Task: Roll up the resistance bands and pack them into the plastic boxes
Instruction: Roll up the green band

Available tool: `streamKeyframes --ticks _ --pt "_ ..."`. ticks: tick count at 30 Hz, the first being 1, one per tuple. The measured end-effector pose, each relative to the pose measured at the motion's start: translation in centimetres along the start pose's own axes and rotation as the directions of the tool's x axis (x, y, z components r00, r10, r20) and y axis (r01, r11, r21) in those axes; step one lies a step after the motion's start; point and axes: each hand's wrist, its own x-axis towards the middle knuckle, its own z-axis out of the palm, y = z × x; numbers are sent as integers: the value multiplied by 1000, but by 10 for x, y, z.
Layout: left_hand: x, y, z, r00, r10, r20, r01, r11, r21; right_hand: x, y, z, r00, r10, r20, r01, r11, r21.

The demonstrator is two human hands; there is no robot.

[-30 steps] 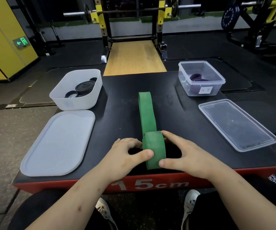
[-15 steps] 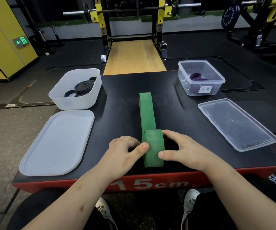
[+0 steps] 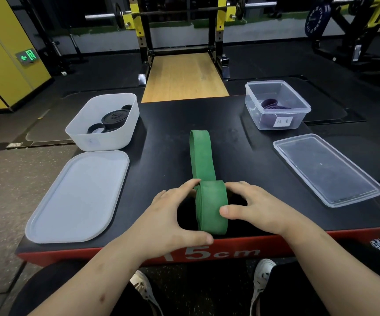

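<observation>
1. The fingers of the left hand [image 3: 168,215] and the right hand [image 3: 259,208] were curled round the rolled end of the wide green rubber band [image 3: 212,206], one hand gripping each side.
2. The roll stood on its edge near the front of the black-topped platform with a red side [image 3: 173,124]. Its loose end lay flat, pointing away.
3. On the left sat a white plastic box [image 3: 107,137] with black rolled bands [image 3: 115,118] inside, and a flat white lid [image 3: 79,197].
4. On the right sat a clear plastic box [image 3: 298,115] holding a purple band [image 3: 270,103], and a clear lid [image 3: 326,169].
5. Behind were a yellow and black rack [image 3: 220,19], a wooden floor strip [image 3: 184,76] and a yellow wall [image 3: 4,53].
6. Since a moment before, the roll had grown fatter, the loose end was shorter, and the left thumb had slid down low.
</observation>
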Motion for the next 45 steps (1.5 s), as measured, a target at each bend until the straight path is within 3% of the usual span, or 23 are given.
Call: streamKeyframes --ticks 9,14,18,24,30,37,45 --pt "1 0 10 995 -84 -51 82 996 -29 2 11 12 999 4 -54 -2 999 39" --pt "11 -4 6 993 -100 -59 95 993 -72 -7 3 11 993 -94 -69 97 994 54" --pt "18 -6 2 990 -133 -44 128 988 -88 -11 0 8 996 -91 -3 91 995 -28" --pt "19 -9 4 995 -102 1 101 981 -165 -12 -6 2 994 -90 54 90 996 14" --pt "20 -10 3 988 -144 -52 142 989 -48 2 -8 4 1000 -18 20 20 998 -67" --pt "10 -5 -8 994 -83 -66 76 992 -103 22 -6 -1 998 56 22 -54 996 -77" --pt "18 4 -4 994 -75 -74 79 995 53 28 -7 -4 998 58 6 -58 998 -39"
